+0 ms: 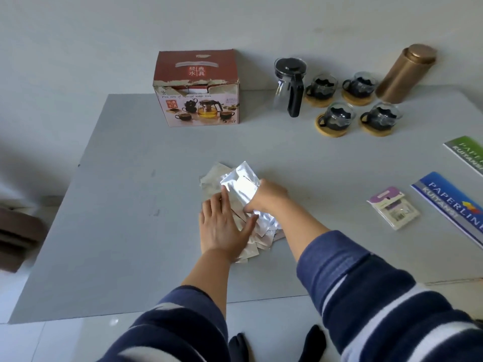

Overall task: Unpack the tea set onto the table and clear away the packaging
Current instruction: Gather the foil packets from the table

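Head view: the left hand (224,228) lies flat and spread on a heap of silvery foil packets (243,199) near the middle of the grey table (109,205); the right hand (269,198) is closed around the top packets. At the far edge stands the torn red tea set box (197,90). Toward the far right corner sit the glass teapot (288,86), four glass cups (337,117) on wooden coasters and a gold canister (405,73).

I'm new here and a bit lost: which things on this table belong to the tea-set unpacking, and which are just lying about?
Part of the job: tea set box, glass teapot, four cups on wooden coasters, silver wrappers under both hands.

Lying about: gold canister, Paperline receipt books, small purple packet.
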Available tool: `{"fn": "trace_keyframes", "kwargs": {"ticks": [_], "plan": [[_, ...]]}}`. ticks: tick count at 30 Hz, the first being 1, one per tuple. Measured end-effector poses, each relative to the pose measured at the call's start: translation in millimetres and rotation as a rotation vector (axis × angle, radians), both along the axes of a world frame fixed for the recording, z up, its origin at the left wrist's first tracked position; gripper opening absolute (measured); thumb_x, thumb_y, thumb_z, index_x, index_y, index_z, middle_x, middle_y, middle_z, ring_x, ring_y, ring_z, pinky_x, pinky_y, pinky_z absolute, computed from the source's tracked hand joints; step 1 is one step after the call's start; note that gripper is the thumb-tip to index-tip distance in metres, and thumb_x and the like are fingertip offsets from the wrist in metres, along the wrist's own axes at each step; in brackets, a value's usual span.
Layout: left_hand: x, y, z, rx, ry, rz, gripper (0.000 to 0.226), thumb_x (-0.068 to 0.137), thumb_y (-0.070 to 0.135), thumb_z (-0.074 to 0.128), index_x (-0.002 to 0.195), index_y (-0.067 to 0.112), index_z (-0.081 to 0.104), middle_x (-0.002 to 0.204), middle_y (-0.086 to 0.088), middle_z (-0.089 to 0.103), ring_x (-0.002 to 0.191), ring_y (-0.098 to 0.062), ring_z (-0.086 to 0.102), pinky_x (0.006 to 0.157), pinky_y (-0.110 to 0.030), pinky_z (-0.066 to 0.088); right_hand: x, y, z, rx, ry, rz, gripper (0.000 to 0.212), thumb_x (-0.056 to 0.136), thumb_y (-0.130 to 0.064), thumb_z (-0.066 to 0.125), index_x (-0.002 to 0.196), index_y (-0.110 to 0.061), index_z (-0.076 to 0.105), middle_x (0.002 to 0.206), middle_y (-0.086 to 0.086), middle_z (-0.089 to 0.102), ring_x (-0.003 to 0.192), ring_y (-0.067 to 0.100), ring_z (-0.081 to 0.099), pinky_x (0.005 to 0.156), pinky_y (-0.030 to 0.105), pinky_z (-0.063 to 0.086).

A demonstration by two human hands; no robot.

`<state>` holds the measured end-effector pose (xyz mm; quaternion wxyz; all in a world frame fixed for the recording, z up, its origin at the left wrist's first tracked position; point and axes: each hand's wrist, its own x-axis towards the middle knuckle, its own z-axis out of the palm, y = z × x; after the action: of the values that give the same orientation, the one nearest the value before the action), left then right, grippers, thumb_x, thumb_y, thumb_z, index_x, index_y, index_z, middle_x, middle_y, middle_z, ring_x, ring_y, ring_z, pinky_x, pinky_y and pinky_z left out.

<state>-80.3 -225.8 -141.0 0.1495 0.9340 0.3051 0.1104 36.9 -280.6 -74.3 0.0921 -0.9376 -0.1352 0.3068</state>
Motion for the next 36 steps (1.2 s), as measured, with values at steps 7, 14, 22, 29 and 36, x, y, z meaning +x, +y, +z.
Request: {"fn": "trace_keyframes", "kwargs": {"ticks": [7, 14, 22, 29, 36], "plan": [[14.9, 28.3, 5.4, -0.009, 0.126, -0.062, 0.106, 0.052, 0.092, 0.041, 0.139, 0.032, 0.033, 0.161, -0.007, -0.013, 0.148, -0.035, -0.009, 0.117, -0.05, -0.001, -6.8, -11.9, -6.8, 0.06, -0.036, 0.074, 0.048, 0.086, -0.017, 0.052, 0.132, -0.021, 0.038, 0.138, 0.008, 0.025, 0.122, 0.038, 0.042, 0.098, 0.04, 0.044], [42.2, 72.5, 18.0, 0.015, 0.257, -0.09, 0.141, 0.042, 0.101, 0.033, 0.152, 0.024, -0.012, 0.152, -0.004, 0.02, 0.127, -0.03, 0.029, 0.102, -0.039, 0.03, 0.4, -16.7, -11.7, 0.269, -0.064, -0.017, 0.05, 0.074, -0.017, 0.075, 0.115, -0.014, 0.046, 0.125, 0.011, 0.035, 0.101, 0.031, 0.049, 0.084, 0.03, 0.044], [42.1, 72.4, 21.6, -0.013, 0.179, 0.011, 0.087, 0.063, 0.087, 0.049, 0.12, 0.021, 0.052, 0.118, -0.004, 0.054, 0.115, -0.028, 0.043, 0.092, -0.04, 0.037, -2.0, -4.0, -14.8, 0.061, -0.075, -0.289, 0.062, 0.077, -0.02, 0.075, 0.13, -0.017, 0.042, 0.137, 0.014, 0.029, 0.122, 0.032, 0.041, 0.091, 0.034, 0.042], [9.1, 48.0, 47.7, -0.283, 0.239, -0.118, 0.075, 0.079, 0.056, 0.067, 0.13, 0.009, 0.039, 0.129, -0.011, 0.049, 0.112, -0.035, 0.055, 0.079, -0.036, 0.04, -6.2, -11.9, -12.7, 0.251, -0.025, -0.496, 0.059, 0.081, -0.022, 0.07, 0.128, -0.018, 0.035, 0.132, 0.012, 0.045, 0.113, 0.035, 0.056, 0.08, 0.037, 0.048], [-5.9, 37.3, 43.5, -0.808, -0.054, 0.091, 0.025, 0.086, 0.026, 0.067, 0.102, 0.013, 0.054, 0.086, 0.003, 0.06, 0.084, -0.024, 0.057, 0.057, -0.026, 0.037, -13.8, -32.7, -8.4, 0.474, 0.306, -0.547, 0.04, 0.068, -0.004, 0.081, 0.102, -0.002, 0.061, 0.094, 0.011, 0.07, 0.079, 0.026, 0.068, 0.067, 0.035, 0.059]]}}
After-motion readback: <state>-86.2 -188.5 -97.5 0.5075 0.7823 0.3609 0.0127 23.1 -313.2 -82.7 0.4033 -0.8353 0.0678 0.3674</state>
